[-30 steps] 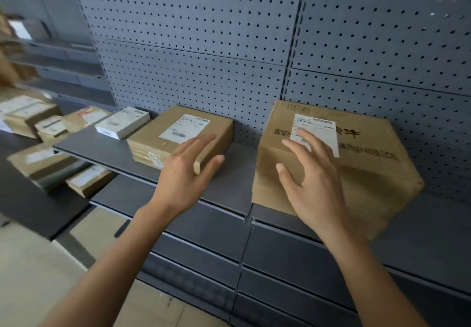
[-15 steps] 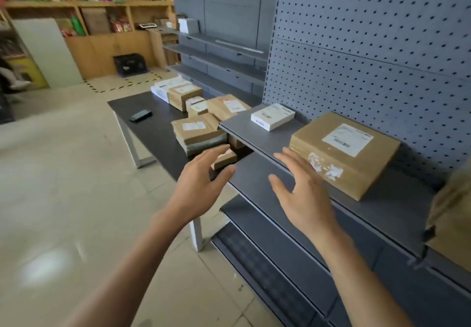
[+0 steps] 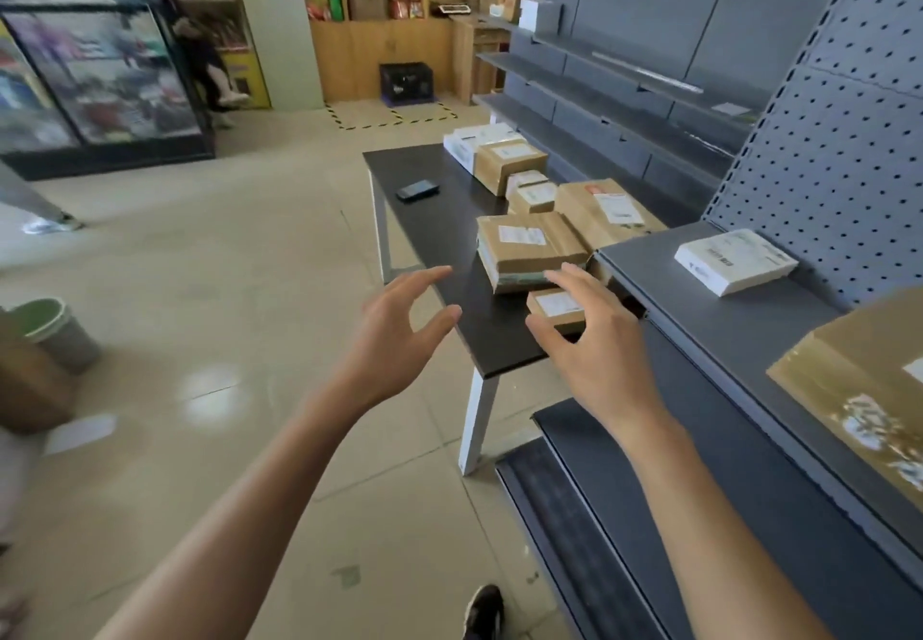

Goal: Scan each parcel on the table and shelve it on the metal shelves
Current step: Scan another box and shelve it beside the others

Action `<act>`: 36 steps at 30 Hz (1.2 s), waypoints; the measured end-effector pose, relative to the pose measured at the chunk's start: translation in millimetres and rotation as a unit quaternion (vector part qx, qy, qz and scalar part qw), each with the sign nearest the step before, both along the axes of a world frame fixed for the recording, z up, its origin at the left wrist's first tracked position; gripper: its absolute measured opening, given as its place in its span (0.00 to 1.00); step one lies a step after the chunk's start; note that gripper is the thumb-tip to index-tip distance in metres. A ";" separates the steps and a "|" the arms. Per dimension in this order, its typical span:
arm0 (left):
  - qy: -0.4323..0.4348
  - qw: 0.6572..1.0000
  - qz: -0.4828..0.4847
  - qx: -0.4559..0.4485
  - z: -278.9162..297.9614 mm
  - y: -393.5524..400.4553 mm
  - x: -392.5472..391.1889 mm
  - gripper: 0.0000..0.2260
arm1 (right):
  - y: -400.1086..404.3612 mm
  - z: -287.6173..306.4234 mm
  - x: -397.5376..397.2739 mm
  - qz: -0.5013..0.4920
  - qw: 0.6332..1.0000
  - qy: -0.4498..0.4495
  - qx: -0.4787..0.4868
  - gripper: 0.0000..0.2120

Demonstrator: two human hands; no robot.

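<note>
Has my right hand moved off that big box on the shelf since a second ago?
Yes. The right hand has left it and now hovers open over the near end of the table, above a small parcel.

Matt black worktop [image 3: 429, 220]; on it brown cardboard parcels [image 3: 529, 250] with paper labels; beside it grey perforated metal shelves [image 3: 739, 330]; glossy floor tiles [image 3: 200, 290].
</note>
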State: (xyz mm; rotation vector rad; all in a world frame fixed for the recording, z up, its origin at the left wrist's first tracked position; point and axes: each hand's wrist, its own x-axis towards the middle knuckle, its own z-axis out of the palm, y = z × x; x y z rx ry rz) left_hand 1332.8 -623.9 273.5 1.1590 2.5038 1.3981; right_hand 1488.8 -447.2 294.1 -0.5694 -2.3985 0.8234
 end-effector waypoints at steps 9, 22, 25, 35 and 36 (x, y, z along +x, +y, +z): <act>0.008 0.998 0.052 -0.027 -6.3 46.2 -91.8 0.21 | 72.0 -12.6 -107.2 0.053 0.998 0.023 -0.035 0.23; -0.055 0.991 0.119 -0.021 -30.8 71.3 -194.4 0.20 | 115.9 -31.5 -240.6 0.117 0.991 -0.040 -0.049 0.25; -0.068 0.990 0.125 -0.021 -39.1 71.7 -230.7 0.20 | 116.8 -39.1 -280.6 0.124 0.990 -0.056 -0.047 0.25; -0.101 0.988 0.114 -0.018 -44.0 79.8 -388.8 0.20 | 114.9 -47.6 -436.9 0.115 0.988 -0.085 -0.050 0.25; -0.101 0.989 0.107 -0.023 -43.4 81.9 -402.6 0.20 | 115.5 -48.2 -448.9 0.109 0.989 -0.086 -0.054 0.25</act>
